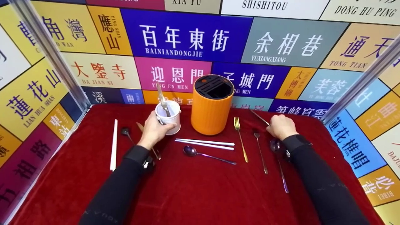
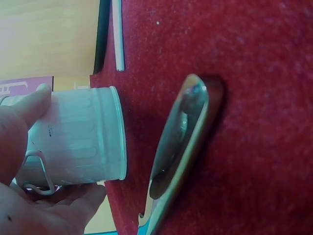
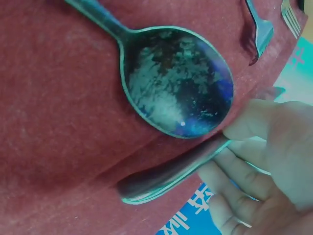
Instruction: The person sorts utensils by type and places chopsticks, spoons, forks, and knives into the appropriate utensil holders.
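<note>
My left hand (image 1: 154, 131) grips a small white pail-shaped cup (image 1: 176, 123) with a thin handle loop. A table knife (image 1: 162, 98) stands tilted inside it, blade upward. Beneath that wrist lies a knife (image 1: 156, 153), partly hidden by the hand; the left wrist view shows a utensil's broad metal end (image 2: 178, 142) beside the cup. My right hand (image 1: 281, 126) pinches a knife (image 1: 258, 117), its blade pointing toward the back wall and its metal handle (image 3: 171, 174) jutting from the fingers. Just beside this hand lies a dark purple spoon (image 3: 178, 83).
An orange ribbed utensil holder (image 1: 209, 112) with a black slotted top stands at the back. On the red cloth lie white chopsticks (image 1: 204, 143), more chopsticks (image 1: 114, 145), a purple spoon (image 1: 207, 154), a gold fork (image 1: 241, 139), a smaller fork (image 1: 260, 153) and a dark spoon (image 1: 126, 132).
</note>
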`<state>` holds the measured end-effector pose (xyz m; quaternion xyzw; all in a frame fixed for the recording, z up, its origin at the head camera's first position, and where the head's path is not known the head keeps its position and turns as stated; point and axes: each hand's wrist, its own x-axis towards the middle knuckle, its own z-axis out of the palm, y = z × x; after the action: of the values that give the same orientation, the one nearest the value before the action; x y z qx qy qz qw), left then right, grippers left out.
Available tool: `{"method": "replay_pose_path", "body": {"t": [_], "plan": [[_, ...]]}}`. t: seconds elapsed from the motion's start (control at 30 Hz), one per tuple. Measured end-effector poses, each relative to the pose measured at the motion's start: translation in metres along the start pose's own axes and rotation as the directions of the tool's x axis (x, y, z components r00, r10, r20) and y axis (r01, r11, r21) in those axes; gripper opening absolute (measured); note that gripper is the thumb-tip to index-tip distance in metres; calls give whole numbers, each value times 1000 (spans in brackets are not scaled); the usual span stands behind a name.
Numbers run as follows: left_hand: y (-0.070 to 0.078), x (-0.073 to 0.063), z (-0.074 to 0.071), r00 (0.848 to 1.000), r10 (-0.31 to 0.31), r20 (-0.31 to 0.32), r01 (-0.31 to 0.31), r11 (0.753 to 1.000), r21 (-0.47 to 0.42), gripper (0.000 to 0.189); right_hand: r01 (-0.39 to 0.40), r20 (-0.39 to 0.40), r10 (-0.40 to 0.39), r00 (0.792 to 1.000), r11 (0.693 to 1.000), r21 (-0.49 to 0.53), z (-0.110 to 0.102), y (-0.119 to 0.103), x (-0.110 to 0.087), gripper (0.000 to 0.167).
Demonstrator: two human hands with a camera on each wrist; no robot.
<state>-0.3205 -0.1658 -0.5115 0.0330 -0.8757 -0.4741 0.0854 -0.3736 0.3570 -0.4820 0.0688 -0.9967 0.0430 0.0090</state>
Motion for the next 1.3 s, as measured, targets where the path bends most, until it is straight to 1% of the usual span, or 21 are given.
{"method": "replay_pose_path", "body": {"t": [0.07, 0.13, 0.2, 0.3, 0.47, 0.6, 0.67, 0.73, 0.8, 0.87, 0.97, 1.03, 1.1, 1.17, 1.23, 1.3], "plan": [[0, 1, 0, 1000, 6, -2, -6, 1000, 2, 92, -18, -36, 19, 999, 999, 47, -3, 1, -2, 27], [0, 1, 1, 1000, 12, -7, -12, 1000, 8, 91, -27, -76, 36, 996, 993, 116, -8, 0, -4, 27], [0, 1, 1, 1000, 14, -13, -14, 1000, 13, 91, -35, -104, 56, 993, 980, 194, -16, -2, -5, 27], [-1, 1, 1, 1000, 10, -13, -10, 1000, 20, 91, -33, -149, 81, 985, 952, 303, -29, -10, -7, 32], [1, 1, 0, 1000, 10, -3, -10, 1000, 14, 91, 23, -223, 76, 972, 911, 411, -55, -32, -14, 30], [1, 1, -1, 1000, 2, -3, -2, 1000, 10, 89, 79, -292, 72, 954, 877, 474, -73, -57, -21, 24], [1, 0, -1, 1000, 0, 0, 0, 1000, 9, 89, 111, -322, 77, 944, 843, 526, -83, -70, -25, 22], [0, 0, -1, 1000, 0, 3, 0, 1000, 7, 89, 151, -340, 75, 938, 793, 591, -94, -85, -31, 20], [-1, 0, 0, 1000, 1, 4, -1, 1000, 3, 90, 199, -348, 56, 936, 729, 654, -105, -99, -37, 20], [-1, 0, 0, 1000, 2, 3, -2, 1000, 5, 90, 247, -352, 26, 936, 665, 705, -115, -114, -44, 21], [-1, 0, 1, 1000, -2, 1, 2, 1000, 8, 90, 308, -358, -33, 933, 588, 748, -127, -137, -54, 21], [-2, 0, 1, 1000, -4, 1, 4, 1000, 10, 90, 340, -362, -70, 930, 544, 767, -132, -153, -60, 20], [-2, 0, 1, 1000, -2, 1, 2, 1000, 9, 89, 369, -372, -99, 923, 504, 781, -135, -170, -65, 18], [-2, 0, 2, 1000, 3, 1, -3, 1000, 8, 89, 398, -389, -123, 913, 471, 787, -137, -186, -68, 17], [-2, 0, 2, 1000, 5, -1, -5, 1000, 9, 89, 431, -415, -141, 899, 453, 780, -137, -201, -69, 17], [-2, 0, 2, 1000, 1, 1, -1, 1000, 9, 90, 463, -444, -154, 883, 445, 767, -135, -217, -68, 17]]}}
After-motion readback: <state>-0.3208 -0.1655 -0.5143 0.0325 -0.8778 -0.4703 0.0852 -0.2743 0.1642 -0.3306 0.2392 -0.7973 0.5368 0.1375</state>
